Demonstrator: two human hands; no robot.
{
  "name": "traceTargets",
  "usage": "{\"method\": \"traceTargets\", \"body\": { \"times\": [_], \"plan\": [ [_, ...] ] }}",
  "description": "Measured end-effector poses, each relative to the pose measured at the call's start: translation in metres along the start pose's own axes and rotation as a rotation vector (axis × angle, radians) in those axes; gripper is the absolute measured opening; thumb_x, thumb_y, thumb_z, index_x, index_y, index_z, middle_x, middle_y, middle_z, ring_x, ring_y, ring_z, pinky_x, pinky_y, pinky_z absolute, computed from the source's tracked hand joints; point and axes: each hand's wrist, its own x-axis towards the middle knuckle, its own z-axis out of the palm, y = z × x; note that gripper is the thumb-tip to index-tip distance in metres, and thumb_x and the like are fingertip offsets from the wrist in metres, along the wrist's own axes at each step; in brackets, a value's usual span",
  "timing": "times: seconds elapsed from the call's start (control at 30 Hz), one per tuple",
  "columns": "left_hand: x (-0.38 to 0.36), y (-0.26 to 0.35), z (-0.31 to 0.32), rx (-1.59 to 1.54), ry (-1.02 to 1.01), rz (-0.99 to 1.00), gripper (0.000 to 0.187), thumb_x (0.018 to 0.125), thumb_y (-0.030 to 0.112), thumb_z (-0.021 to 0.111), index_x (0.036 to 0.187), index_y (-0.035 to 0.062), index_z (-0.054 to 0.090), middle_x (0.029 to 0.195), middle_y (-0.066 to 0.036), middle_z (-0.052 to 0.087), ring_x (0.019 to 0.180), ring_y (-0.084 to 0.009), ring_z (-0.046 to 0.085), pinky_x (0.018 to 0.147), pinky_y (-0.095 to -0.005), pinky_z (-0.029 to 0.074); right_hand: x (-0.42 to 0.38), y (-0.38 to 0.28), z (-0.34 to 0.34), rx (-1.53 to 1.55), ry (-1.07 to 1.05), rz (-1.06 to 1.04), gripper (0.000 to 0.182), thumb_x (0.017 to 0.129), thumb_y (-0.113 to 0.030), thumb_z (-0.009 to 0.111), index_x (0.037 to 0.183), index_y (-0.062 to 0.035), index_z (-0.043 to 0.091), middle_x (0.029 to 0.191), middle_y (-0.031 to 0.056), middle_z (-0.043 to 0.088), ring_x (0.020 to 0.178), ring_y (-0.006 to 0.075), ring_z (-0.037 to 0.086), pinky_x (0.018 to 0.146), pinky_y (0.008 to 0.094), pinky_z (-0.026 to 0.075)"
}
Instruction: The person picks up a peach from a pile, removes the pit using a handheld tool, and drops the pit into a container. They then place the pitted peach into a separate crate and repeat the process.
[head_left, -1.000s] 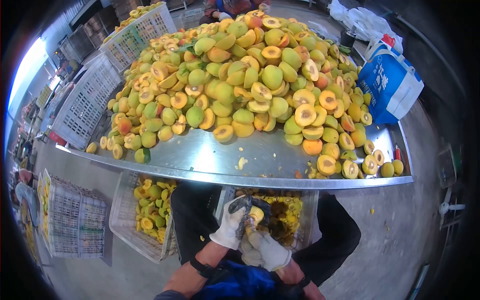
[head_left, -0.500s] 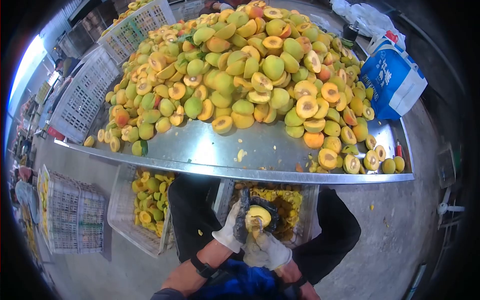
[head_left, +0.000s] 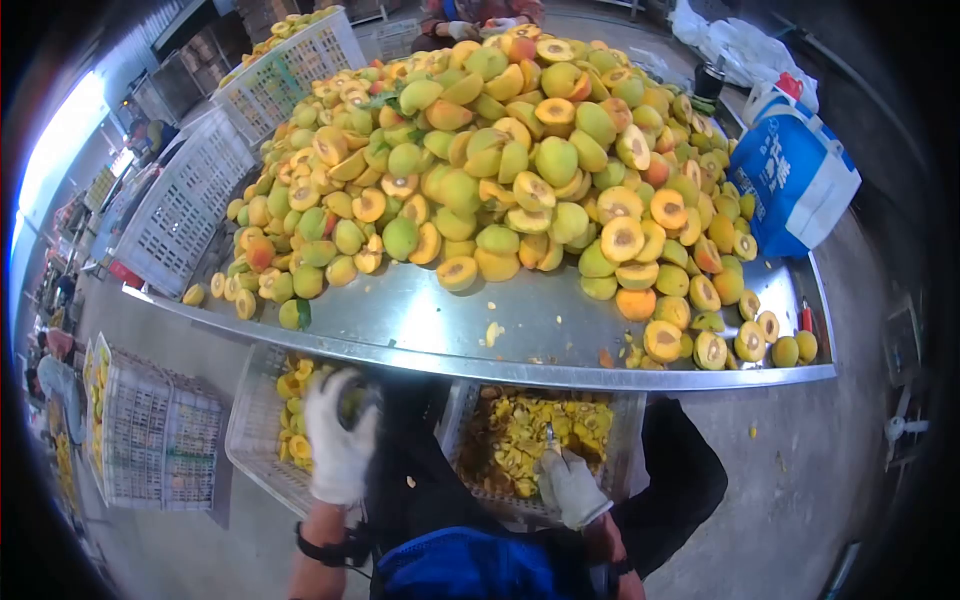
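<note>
My left hand [head_left: 340,435], in a white glove with dark fingers, is over the crate of fruit halves [head_left: 292,410] at lower left. Its thumb and fingers are curved apart, and I make out no fruit between them. My right hand [head_left: 575,488], also gloved, is closed around a small metal-tipped tool [head_left: 549,434] whose handle is mostly hidden. That hand is above a crate of yellow scraps and pits [head_left: 520,440] between my knees.
A metal table [head_left: 420,325] bears a large heap of halved peach-like fruit [head_left: 480,190]. White crates [head_left: 185,185] stand at its left, with stacked crates [head_left: 160,430] below. A blue bag [head_left: 785,180] is at right. Another person's gloved hands [head_left: 480,27] are behind the heap.
My hands have separated. The left has moved left to the fruit crate and the half fruit it held is no longer seen in it. The right has shifted right with the tool.
</note>
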Motion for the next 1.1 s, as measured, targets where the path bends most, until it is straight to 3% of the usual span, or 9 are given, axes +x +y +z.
{"method": "traceTargets", "body": {
  "times": [0.23,0.5,0.57,0.63,0.7,0.77,0.83,0.97,1.1],
  "plan": [
    [0.114,0.017,0.064,-0.063,-0.271,0.000,0.054,0.074,0.017,0.076,0.121,0.0023,0.055,0.108,-0.020,0.062,0.103,-0.0379,0.059,0.090,-0.0412,0.048,-0.006,-0.001,0.024,-0.182,-0.004,-0.150,0.033,0.094,-0.035,0.051,0.084,-0.0047,0.060,0.059,0.0015,0.052,0.051,0.0124,0.047,0.050,0.0309,0.038],
    [0.133,0.025,0.111,-0.526,-0.397,-0.199,0.050,0.070,0.006,0.078,0.112,-0.0004,0.052,0.098,-0.014,0.063,0.094,-0.0239,0.062,0.083,-0.0332,0.050,-0.039,-0.022,0.021,-0.009,-0.094,-0.275,0.024,0.097,-0.027,0.047,0.089,-0.0054,0.056,0.060,-0.0032,0.047,0.050,0.0064,0.043,0.046,0.0245,0.033],
    [0.123,0.027,0.100,-0.651,-0.391,-0.176,0.049,0.070,0.003,0.077,0.112,-0.0002,0.052,0.097,-0.012,0.062,0.093,-0.0183,0.062,0.083,-0.0305,0.050,-0.018,-0.017,0.025,-0.257,-0.009,-0.674,0.019,0.094,-0.023,0.051,0.088,-0.0051,0.055,0.058,0.0000,0.048,0.049,0.0126,0.045,0.048,0.0287,0.037],
    [0.112,0.022,0.096,-0.739,-0.333,0.006,0.050,0.072,0.000,0.075,0.116,0.0000,0.051,0.099,-0.011,0.061,0.094,-0.0155,0.061,0.083,-0.0292,0.050,-0.012,-0.032,0.028,-0.264,0.004,-0.742,0.016,0.092,-0.020,0.055,0.089,-0.0050,0.055,0.059,0.0040,0.050,0.050,0.0186,0.048,0.050,0.0327,0.040],
    [0.088,0.048,0.068,-1.045,-0.432,-0.078,0.055,0.079,-0.006,0.067,0.131,-0.0006,0.048,0.112,-0.009,0.060,0.105,-0.0166,0.058,0.091,-0.0276,0.048,-0.047,-0.097,0.041,-0.021,-0.046,-0.451,0.014,0.090,-0.019,0.058,0.092,-0.0051,0.056,0.065,0.0088,0.054,0.052,0.0243,0.051,0.051,0.0363,0.042],
    [0.064,0.056,0.057,-1.211,-0.600,-0.200,0.051,0.082,-0.005,0.063,0.131,-0.0013,0.049,0.119,-0.009,0.058,0.111,-0.0171,0.056,0.098,-0.0282,0.044,-0.036,-0.096,0.047,-0.271,0.004,-0.833,0.016,0.090,-0.017,0.059,0.098,-0.0038,0.057,0.080,0.0160,0.058,0.066,0.0320,0.058,0.056,0.0416,0.046],
    [0.038,0.066,0.054,-1.448,-0.676,-0.318,0.046,0.086,0.002,0.062,0.130,-0.0016,0.050,0.124,-0.009,0.057,0.114,-0.0167,0.054,0.102,-0.0291,0.041,-0.047,-0.110,0.060,-0.165,-0.047,-0.625,0.018,0.090,-0.017,0.058,0.101,-0.0027,0.058,0.087,0.0182,0.058,0.073,0.0335,0.060,0.059,0.0431,0.047],
    [-0.007,0.055,0.095,-1.563,-0.451,-0.355,0.043,0.097,0.028,0.053,0.130,0.0016,0.048,0.118,-0.009,0.057,0.107,-0.0168,0.056,0.095,-0.0308,0.045,-0.041,-0.090,0.057,-0.563,0.072,-0.971,0.024,0.092,-0.023,0.058,0.103,-0.0022,0.058,0.088,0.0232,0.061,0.082,0.0404,0.062,0.067,0.0454,0.048],
    [-0.017,0.062,0.096,-1.716,-0.408,-0.514,0.040,0.100,0.029,0.049,0.128,0.0018,0.048,0.115,-0.011,0.058,0.106,-0.0183,0.057,0.093,-0.0311,0.047,-0.056,-0.090,0.057,-0.421,0.073,-0.572,0.026,0.092,-0.026,0.058,0.105,-0.0030,0.059,0.090,0.0238,0.063,0.086,0.0440,0.061,0.070,0.0474,0.049]
  ]
}}
